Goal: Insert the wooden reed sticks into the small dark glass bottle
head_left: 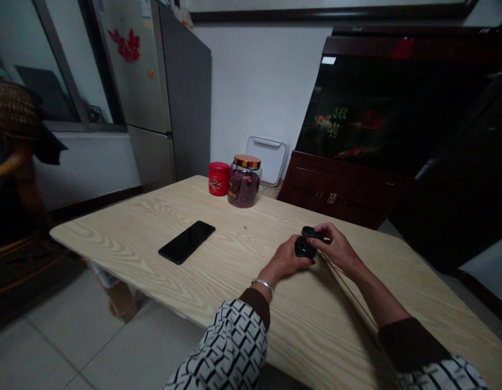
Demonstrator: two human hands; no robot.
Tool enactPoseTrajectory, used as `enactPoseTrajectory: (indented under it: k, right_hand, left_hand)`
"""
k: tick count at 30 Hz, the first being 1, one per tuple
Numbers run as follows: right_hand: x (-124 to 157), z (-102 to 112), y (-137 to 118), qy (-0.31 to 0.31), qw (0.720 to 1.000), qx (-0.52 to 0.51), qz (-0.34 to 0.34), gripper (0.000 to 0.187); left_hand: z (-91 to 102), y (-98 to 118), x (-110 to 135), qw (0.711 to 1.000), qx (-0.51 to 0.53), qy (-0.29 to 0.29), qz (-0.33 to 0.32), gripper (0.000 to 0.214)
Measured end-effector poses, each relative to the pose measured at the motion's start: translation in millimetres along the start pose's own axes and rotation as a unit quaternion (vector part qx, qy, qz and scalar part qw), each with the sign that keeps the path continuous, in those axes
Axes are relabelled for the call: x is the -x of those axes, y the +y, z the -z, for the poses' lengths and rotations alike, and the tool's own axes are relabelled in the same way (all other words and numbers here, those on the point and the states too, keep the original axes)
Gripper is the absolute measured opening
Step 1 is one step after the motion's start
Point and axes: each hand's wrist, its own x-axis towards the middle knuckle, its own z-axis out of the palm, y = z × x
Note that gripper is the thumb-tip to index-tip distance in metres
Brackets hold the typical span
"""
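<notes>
My left hand (285, 259) and my right hand (336, 249) meet above the light wood-grain table (112, 238), both gripping a small black rounded case (305, 244). The case looks split into two halves, but my fingers hide much of it. A black smartphone (186, 242) lies face up to the left of my hands, out of their reach of touch. A silver bangle (262, 287) circles my left wrist. Patterned black-and-white sleeves with dark cuffs cover both forearms.
At the far table edge stand a glass jar of dried flower buds (243, 181) with a copper lid and a red tin (219, 179). Behind them lean a white board (267, 160) and a dark fish tank (380, 119). A steel fridge (165, 92) and wicker chair (15, 162) stand left.
</notes>
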Motion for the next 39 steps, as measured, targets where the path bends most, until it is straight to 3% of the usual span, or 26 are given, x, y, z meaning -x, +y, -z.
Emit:
enactPoseTrajectory:
  k: [4, 6, 8, 10, 12, 14, 17, 19, 21, 23, 25, 30, 33, 36, 38, 39]
  right_hand:
    - [-6.8, 19.8, -15.7, -0.093, 0.982, 0.16, 0.026, 0.047]
    - [-13.5, 24.9, -30.8, -0.153, 0.962, 0.225, 0.032, 0.056]
    - [-19.2, 24.2, -46.9, -0.189, 0.93, 0.313, 0.035, 0.053]
    - [-22.0, 18.6, -61.2, -0.189, 0.885, 0.424, 0.025, 0.05]
    - [-21.7, 10.8, -71.0, -0.169, 0.843, 0.511, -0.006, 0.061]
    - [-20.1, 4.8, -74.7, -0.167, 0.823, 0.541, -0.044, 0.075]
    - [-19.1, 6.7, -70.1, -0.182, 0.853, 0.485, -0.056, 0.084]
    - [-21.0, 15.3, -64.1, -0.196, 0.89, 0.411, -0.021, 0.082]
    - [-24.5, 25.5, -60.0, -0.237, 0.908, 0.344, 0.026, 0.078]
    - [-27.8, 32.1, -60.3, -0.282, 0.903, 0.317, 0.062, 0.072]
    - [-29.2, 32.2, -65.0, -0.281, 0.888, 0.36, 0.064, 0.065]
    - [-24.3, 21.6, -77.4, -0.124, 0.839, 0.528, -0.035, 0.082]
    - [-20.8, 24.6, -71.7, -0.098, 0.871, 0.479, -0.054, 0.08]
    - [-19.1, 30.4, -62.9, -0.176, 0.918, 0.354, -0.009, 0.077]
    - [-18.1, 32.0, -62.0, -0.212, 0.927, 0.311, 0.01, 0.082]
    - [-17.6, 32.1, -63.2, -0.194, 0.925, 0.326, -0.002, 0.081]
  left_hand:
    - [1.2, 0.5, 0.3, 1.0, -0.003, -0.001, -0.005, 0.069]
    - [1.7, 0.1, 0.8, 1.0, -0.004, 0.001, -0.011, 0.068]
    - [1.8, -0.9, 1.0, 1.0, -0.006, 0.0, -0.013, 0.067]
    - [1.2, -2.4, 0.6, 1.0, -0.007, -0.001, -0.017, 0.065]
    - [-0.2, -3.6, -0.2, 1.0, 0.001, 0.001, -0.021, 0.064]
    - [-1.7, -3.5, -1.0, 1.0, 0.006, 0.0, -0.011, 0.061]
    - [-2.6, -0.8, -1.3, 1.0, 0.004, -0.002, 0.008, 0.065]
    - [-1.8, 1.2, -0.8, 1.0, 0.0, 0.0, 0.0, 0.071]
    - [-0.5, 2.3, -0.2, 1.0, -0.008, 0.003, -0.008, 0.071]
    - [1.0, 2.6, 0.4, 1.0, -0.02, 0.005, -0.009, 0.067]
    - [2.1, 2.9, 1.0, 1.0, -0.025, 0.003, -0.006, 0.066]
    - [3.2, 6.1, 1.9, 1.0, -0.017, -0.005, 0.0, 0.07]
    - [3.0, 6.9, 1.7, 1.0, -0.021, -0.003, 0.005, 0.069]
    - [2.5, 5.4, 1.1, 1.0, -0.019, -0.001, -0.003, 0.068]
    - [2.2, 4.0, 0.9, 1.0, -0.014, -0.001, -0.002, 0.067]
    - [2.0, 3.3, 0.8, 1.0, -0.011, -0.001, -0.001, 0.066]
